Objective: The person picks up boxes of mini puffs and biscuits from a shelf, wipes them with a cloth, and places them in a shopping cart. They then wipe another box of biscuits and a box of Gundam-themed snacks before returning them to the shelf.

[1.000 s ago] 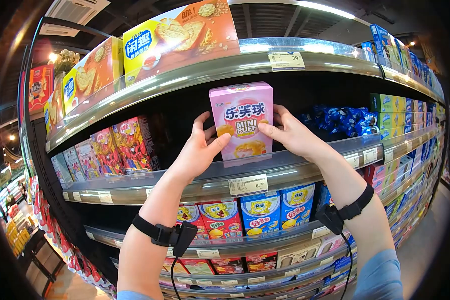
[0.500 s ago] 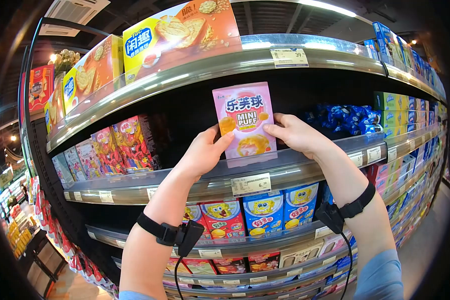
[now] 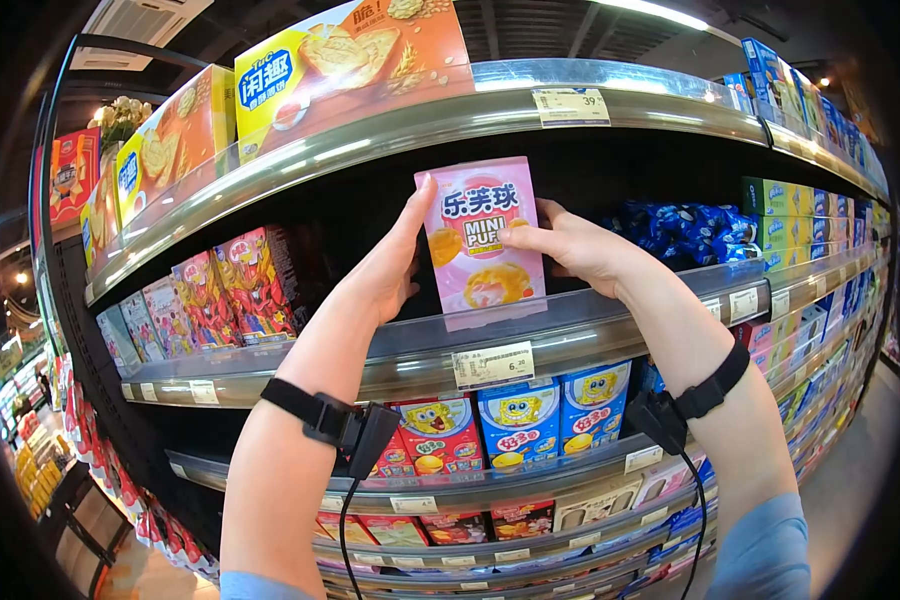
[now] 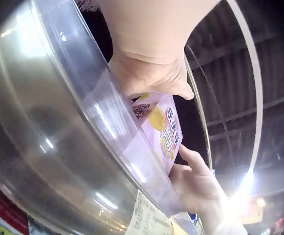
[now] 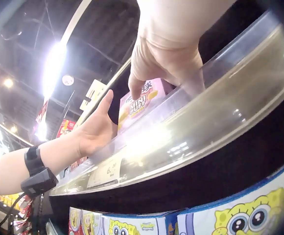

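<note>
A pink Mini Puff snack box (image 3: 482, 272) stands upright on the middle shelf, its base behind the clear plastic lip (image 3: 570, 312). My right hand (image 3: 585, 248) holds the box at its right side, thumb across the printed front and fingers round the edge. On the opposite side, my left hand (image 3: 395, 255) lies along the box with its thumb pointing up at the top left corner. The right wrist view shows the left palm (image 5: 95, 129) turned toward the box, fingers partly hidden behind the lip. In the left wrist view the box (image 4: 164, 125) sits between both hands.
Colourful boxes (image 3: 255, 285) stand left on the same shelf; blue wrapped packets (image 3: 680, 235) lie to the right. Large orange-and-yellow cracker boxes (image 3: 355, 70) sit above. SpongeBob boxes (image 3: 518, 420) line the shelf below. A price tag (image 3: 494, 366) is on the shelf edge.
My left thumb has come off the box's front and moved up to its top left corner, the hand straightening along the side. The box, tilted back earlier, now stands more upright.
</note>
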